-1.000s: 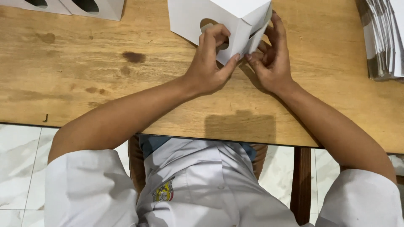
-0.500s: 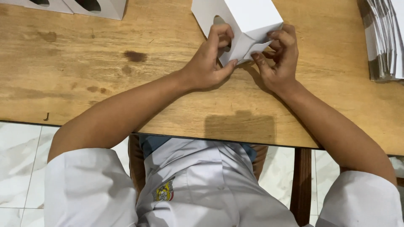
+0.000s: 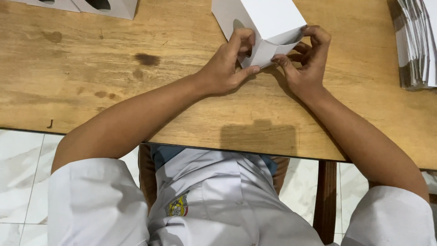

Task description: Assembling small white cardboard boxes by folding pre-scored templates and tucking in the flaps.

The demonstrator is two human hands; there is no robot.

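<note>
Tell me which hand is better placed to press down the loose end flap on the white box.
Probably the right hand: its fingertips already pinch the folded flap at the near end of the white box. The left hand grips the box's side by the cutout, steadying it on the wooden table.

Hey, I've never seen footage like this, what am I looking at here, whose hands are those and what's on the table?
This is one picture from a camera worn on a person's head, looking down at their own arms and lap. There is no machine. Both bare hands grip a white cardboard box on a wooden table: the left hand and the right hand pinch the flaps at its near end. At the far left edge lie more white boxes with dark cut-outs. On the right sits a stack of flat sheets, probably unfolded boxes.
</note>
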